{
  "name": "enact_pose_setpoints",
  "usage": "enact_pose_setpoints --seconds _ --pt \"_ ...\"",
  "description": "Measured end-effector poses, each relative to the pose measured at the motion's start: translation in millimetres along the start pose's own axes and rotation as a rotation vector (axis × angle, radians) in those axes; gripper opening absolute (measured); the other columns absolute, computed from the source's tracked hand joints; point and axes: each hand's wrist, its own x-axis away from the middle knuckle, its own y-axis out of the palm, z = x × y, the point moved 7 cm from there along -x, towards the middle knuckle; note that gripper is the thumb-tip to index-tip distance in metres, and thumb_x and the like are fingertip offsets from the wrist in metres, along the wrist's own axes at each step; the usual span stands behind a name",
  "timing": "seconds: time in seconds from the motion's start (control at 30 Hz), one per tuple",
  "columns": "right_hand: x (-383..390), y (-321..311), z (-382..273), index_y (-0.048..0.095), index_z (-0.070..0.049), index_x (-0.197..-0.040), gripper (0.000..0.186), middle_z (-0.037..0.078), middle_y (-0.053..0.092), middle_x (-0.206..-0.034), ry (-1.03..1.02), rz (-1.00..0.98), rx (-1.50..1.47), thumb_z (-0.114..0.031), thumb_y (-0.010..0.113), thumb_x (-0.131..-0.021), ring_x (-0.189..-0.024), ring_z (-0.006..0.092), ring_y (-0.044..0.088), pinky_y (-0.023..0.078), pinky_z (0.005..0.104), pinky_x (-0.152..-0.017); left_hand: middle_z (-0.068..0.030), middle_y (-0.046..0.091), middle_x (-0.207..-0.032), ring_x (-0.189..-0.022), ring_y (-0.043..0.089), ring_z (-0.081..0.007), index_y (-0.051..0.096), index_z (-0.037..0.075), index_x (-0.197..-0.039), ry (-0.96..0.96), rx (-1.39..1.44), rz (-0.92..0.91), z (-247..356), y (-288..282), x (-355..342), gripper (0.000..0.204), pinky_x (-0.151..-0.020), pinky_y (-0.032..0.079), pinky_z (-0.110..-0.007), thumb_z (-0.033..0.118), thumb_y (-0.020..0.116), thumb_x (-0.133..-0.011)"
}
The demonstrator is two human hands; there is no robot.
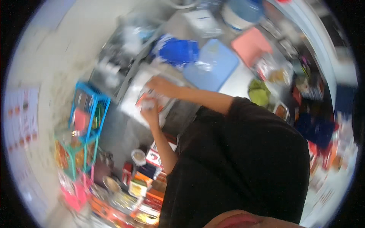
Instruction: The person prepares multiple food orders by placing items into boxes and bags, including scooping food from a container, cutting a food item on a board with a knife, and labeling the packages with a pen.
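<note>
The board at one o'clock is pale blue, the basket at nine bright blue. At ten, an orange piece shows against a white sheet.

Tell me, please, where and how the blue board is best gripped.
Probably by its lower-right edge, coming from the picture's right, thumb above and fingers under. The blue board looks flat and thin, and that fairly straight edge has pale counter beside it. The blue packet crowds its left side, and the right forearm passes its lower corner.
</note>
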Motion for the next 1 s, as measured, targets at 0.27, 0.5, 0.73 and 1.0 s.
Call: enact_pose_setpoints --seconds 0.27,0.5,0.73,1.0 --pt "6 -32 -70 0.057 -0.012 -0.106 0.059 0.005 0.058 -0.093 -0.168 -0.003 0.234 -0.037 0.074 -0.055 -0.096 0.0242 0.054 0.043 0.0370 -0.085 -0.0180 0.042 -0.129 -0.114 0.047 -0.0295 0.043 0.001 -0.127 0.029 0.221 0.322 -54 -34 62 0.047 -0.090 0.044 -0.045 0.026 0.054 -0.089" --pt "39 -34 -71 0.058 -0.012 -0.106 0.058 0.007 0.061 -0.095 -0.125 -0.059 -0.125 -0.033 0.074 -0.055 -0.094 0.0252 0.059 0.044 0.0371 -0.087 -0.0161 0.029 -0.142 -0.130 0.032 -0.0283 0.035 0.005 -0.135 -0.350 0.619 0.305 -73 -11 81 0.051 -0.098 0.040 -0.044 0.033 0.039 -0.094" --pt "184 -230 -29 0.054 -0.002 -0.113 0.036 0.018 0.065 -0.080 0.835 0.536 -0.327 -0.012 0.060 -0.079 -0.073 0.0343 0.064 0.051 0.0427 -0.065 -0.0125 0.044 -0.136 -0.125 0.042 -0.0240 0.043 0.005 -0.134 -0.019 0.520 -0.235 75 75 150 0.050 -0.099 0.038 -0.040 0.035 0.046 -0.095" --pt "436 -235 143 0.052 0.004 -0.120 0.044 0.019 0.061 -0.073 0.808 0.519 0.794 -0.014 0.055 -0.079 -0.067 0.0334 0.060 0.046 0.0444 -0.060 -0.0104 0.064 -0.105 -0.101 0.059 -0.0190 0.062 0.000 -0.106 0.061 0.057 -0.103 -2 37 183 0.021 -0.091 0.043 -0.030 0.011 0.049 -0.095"
